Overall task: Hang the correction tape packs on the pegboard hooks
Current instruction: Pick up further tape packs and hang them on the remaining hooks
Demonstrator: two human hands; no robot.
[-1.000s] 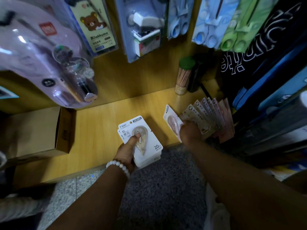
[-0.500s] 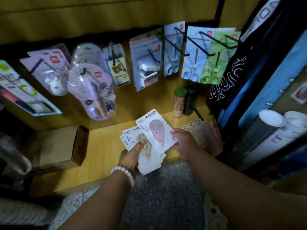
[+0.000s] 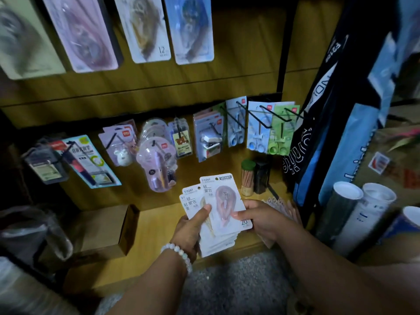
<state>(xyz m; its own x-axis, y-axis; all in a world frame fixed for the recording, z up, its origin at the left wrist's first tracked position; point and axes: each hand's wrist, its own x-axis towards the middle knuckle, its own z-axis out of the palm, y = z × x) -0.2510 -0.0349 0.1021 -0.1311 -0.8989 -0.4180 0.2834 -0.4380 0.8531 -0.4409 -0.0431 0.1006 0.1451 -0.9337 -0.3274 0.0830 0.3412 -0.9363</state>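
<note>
Two hands meet over the wooden shelf (image 3: pixel 154 226) in the head view. Left hand (image 3: pixel 189 230) grips a stack (image 3: pixel 216 243) of correction tape packs, thumb across the face, fingers curled beneath. Right hand (image 3: pixel 261 220) pinches the top pack (image 3: pixel 223 203) at its lower right edge, thumb on the front, so it lies fanned above the stack. More packs (image 3: pixel 280 206) lie on the shelf behind the right hand. Empty hooks (image 3: pixel 256 117) jut from the pegboard above.
</note>
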